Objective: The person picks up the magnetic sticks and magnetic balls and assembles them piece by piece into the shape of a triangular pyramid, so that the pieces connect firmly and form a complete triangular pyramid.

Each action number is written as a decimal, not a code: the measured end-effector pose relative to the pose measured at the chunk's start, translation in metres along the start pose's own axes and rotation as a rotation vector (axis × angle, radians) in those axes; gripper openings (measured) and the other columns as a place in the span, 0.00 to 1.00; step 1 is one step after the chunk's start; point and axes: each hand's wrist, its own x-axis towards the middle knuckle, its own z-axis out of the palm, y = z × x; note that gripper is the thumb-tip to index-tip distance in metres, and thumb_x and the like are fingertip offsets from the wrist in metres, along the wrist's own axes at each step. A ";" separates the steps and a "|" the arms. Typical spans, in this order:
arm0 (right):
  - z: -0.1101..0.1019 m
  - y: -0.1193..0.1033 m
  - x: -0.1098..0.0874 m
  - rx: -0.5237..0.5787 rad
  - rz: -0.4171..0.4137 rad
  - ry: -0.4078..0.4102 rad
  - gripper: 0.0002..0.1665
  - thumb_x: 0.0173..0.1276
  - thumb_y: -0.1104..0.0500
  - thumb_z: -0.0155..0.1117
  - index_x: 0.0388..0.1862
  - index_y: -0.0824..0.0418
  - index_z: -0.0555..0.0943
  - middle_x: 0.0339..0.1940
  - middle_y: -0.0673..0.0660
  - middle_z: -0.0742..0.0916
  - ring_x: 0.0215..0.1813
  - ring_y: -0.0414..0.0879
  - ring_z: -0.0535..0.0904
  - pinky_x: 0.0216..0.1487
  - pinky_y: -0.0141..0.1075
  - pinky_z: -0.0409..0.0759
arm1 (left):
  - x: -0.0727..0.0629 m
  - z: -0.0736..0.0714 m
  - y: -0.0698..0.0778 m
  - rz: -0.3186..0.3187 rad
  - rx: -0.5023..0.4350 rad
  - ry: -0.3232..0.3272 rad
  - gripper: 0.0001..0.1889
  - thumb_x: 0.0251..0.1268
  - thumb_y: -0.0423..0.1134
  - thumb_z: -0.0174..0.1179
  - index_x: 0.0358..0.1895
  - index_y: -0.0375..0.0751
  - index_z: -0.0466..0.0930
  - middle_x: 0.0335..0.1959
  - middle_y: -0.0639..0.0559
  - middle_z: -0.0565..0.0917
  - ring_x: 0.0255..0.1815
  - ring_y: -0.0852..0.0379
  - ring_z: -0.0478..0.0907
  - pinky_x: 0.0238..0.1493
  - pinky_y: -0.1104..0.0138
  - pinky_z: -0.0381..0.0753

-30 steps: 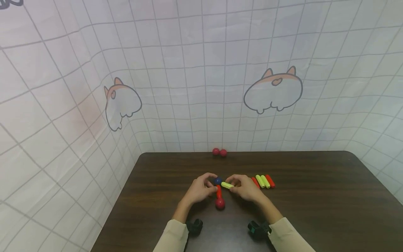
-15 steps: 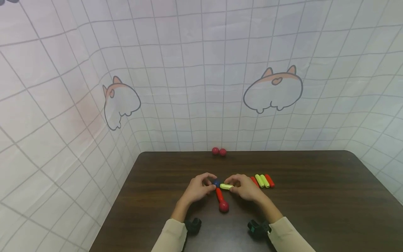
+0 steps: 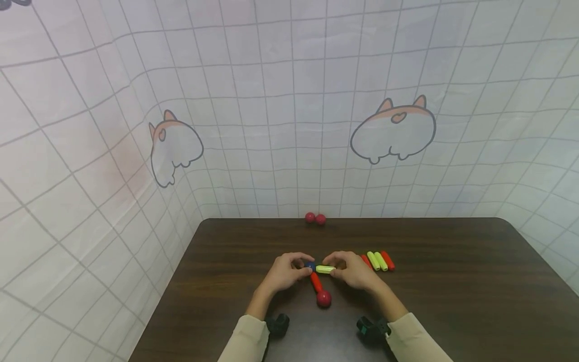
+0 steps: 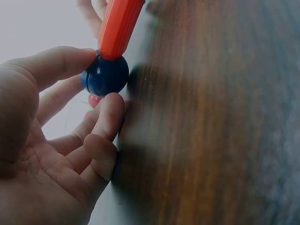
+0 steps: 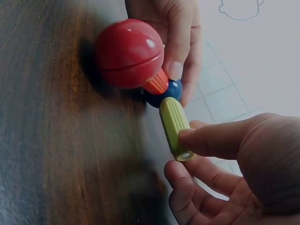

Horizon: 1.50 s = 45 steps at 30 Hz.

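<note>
A blue ball point(image 4: 107, 77) is pinched between the thumb and index finger of my left hand point(image 3: 286, 273). One end of a ridged red rod point(image 3: 316, 282) meets this ball, and a larger red ball point(image 5: 130, 54) sits on the rod's near end. My right hand point(image 3: 352, 270) pinches a yellow-green rod point(image 5: 174, 127) by its outer end, thumb on top. The other end of that rod touches the blue ball's right side. In the right wrist view a pale round spot shows on the rod's free end.
Right of my right hand lie several rods in a row, among them a yellow-green rod point(image 3: 373, 261) and a red rod point(image 3: 387, 260). Two red balls point(image 3: 315, 218) rest at the far edge of the dark wooden table point(image 3: 452, 281). A white gridded cloth point(image 3: 271, 151) hangs behind.
The blue ball has shifted slightly toward me, and the red ball has swung near and right with its rod. The yellow-green rod has turned from slanted to nearly level across the view.
</note>
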 end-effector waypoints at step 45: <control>-0.113 0.032 -0.045 0.173 0.160 0.255 0.24 0.79 0.54 0.59 0.69 0.62 0.75 0.62 0.69 0.80 0.53 0.55 0.82 0.49 0.47 0.82 | -0.004 -0.010 -0.003 -0.050 0.020 0.045 0.14 0.70 0.43 0.66 0.56 0.50 0.85 0.29 0.50 0.81 0.25 0.56 0.79 0.27 0.64 0.75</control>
